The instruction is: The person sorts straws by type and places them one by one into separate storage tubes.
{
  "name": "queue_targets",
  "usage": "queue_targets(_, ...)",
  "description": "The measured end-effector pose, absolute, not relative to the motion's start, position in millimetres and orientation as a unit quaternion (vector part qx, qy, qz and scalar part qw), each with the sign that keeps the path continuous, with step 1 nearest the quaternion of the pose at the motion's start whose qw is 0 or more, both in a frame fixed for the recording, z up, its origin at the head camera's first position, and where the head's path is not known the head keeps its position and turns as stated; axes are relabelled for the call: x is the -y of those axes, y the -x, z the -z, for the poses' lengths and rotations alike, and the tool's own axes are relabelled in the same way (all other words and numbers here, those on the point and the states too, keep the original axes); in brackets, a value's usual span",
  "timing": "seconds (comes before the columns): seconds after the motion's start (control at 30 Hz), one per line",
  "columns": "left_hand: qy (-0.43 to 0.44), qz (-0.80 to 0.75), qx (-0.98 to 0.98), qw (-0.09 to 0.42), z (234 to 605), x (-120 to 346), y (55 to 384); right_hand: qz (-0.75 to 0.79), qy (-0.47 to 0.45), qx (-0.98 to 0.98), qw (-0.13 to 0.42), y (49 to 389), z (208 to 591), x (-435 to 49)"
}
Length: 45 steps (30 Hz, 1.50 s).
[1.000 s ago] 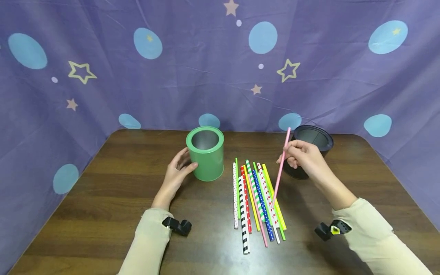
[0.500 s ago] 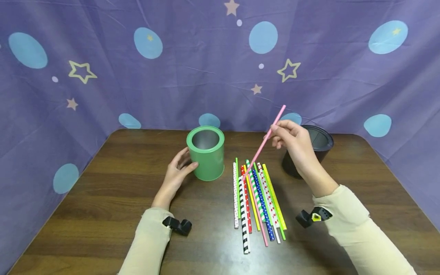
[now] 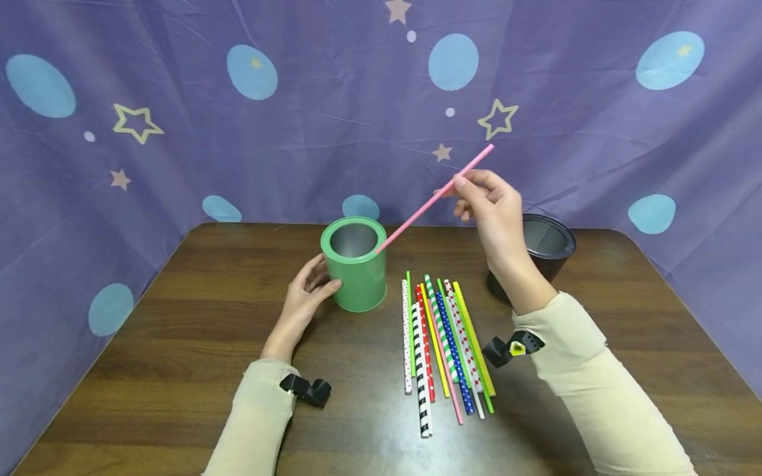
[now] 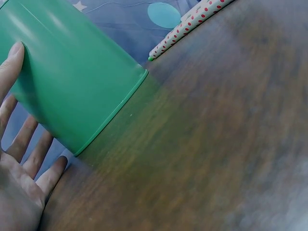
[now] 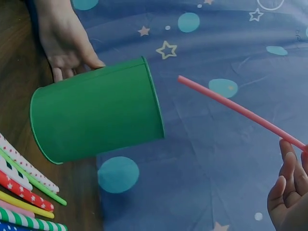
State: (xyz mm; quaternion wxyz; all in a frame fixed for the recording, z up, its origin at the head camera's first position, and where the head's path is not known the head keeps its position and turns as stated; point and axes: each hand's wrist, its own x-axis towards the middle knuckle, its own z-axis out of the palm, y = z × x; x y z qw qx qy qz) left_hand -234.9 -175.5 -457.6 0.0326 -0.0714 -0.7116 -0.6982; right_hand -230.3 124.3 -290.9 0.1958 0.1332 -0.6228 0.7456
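A green can [image 3: 358, 284], its mouth facing up, stands on the table. My left hand [image 3: 300, 301] holds its left side, with the thumb in front and the fingers behind. In the left wrist view the thumb [image 4: 15, 53] lies on the can wall. Pinched near its upper part, a pink straw [image 3: 425, 206] slants down leftward from my right hand [image 3: 491, 215]. Its lower end overlaps the can's right rim in the head view, but the right wrist view shows that tip a little beyond the mouth, apart from the can.
Several coloured and patterned straws [image 3: 443, 344] lie side by side on the wooden table [image 3: 196, 344], right of the green can. A black can [image 3: 544, 248] stands at the back right, partly behind the right forearm. A purple patterned cloth [image 3: 333, 119] hangs behind the table.
My right hand has lifted the pink straw up and left, from beside the black can toward the green can. The straw has tilted further over. My left hand stays at the green can.
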Motion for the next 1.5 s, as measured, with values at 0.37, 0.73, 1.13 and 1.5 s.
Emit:
queue_targets(0.37,0.07,0.699,0.711,0.029,456.4,174.3,234.0,-0.71,-0.114,0.668,0.189,237.3,311.1,-98.7)
queue_targets(0.73,0.066,0.701,0.71,0.019,455.6,175.3,234.5,-0.682,-0.114,0.706,0.151,238.5,336.8,-72.3)
queue_targets(1.13,0.07,0.702,0.709,0.024,455.5,173.7,234.0,-0.626,-0.13,0.76,0.12,238.6,352.4,-63.6)
queue_targets(1.5,0.07,0.695,0.715,0.023,455.0,174.0,233.0,-0.59,-0.149,0.788,0.087,235.9,353.7,-79.7)
